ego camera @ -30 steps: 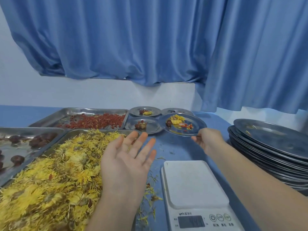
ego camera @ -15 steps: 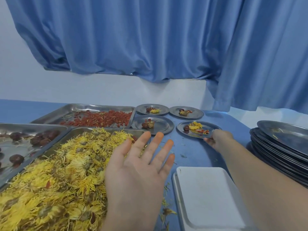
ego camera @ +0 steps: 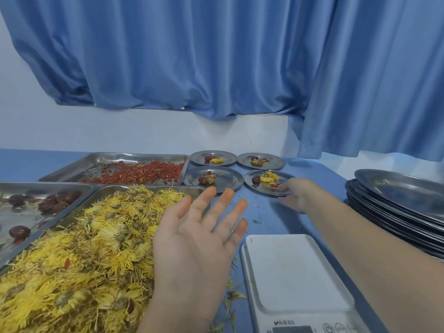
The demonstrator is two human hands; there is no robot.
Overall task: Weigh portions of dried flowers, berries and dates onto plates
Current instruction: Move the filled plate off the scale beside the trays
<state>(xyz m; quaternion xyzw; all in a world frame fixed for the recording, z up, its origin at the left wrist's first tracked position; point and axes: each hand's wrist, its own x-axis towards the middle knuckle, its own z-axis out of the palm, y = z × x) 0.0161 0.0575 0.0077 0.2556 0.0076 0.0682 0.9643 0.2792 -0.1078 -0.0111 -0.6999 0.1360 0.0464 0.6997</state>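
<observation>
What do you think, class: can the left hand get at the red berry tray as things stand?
Probably yes. The left hand hovers open above the flower tray; the berry tray lies just beyond, uncovered, with nothing standing between. The right hand, pinching a plate, is off to one side.

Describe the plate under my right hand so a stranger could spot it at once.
Find the long tray of red berries at the back; four small plates sit in a square to its right. Take the near right plate. It alone has a right hand holding its rim.
</observation>
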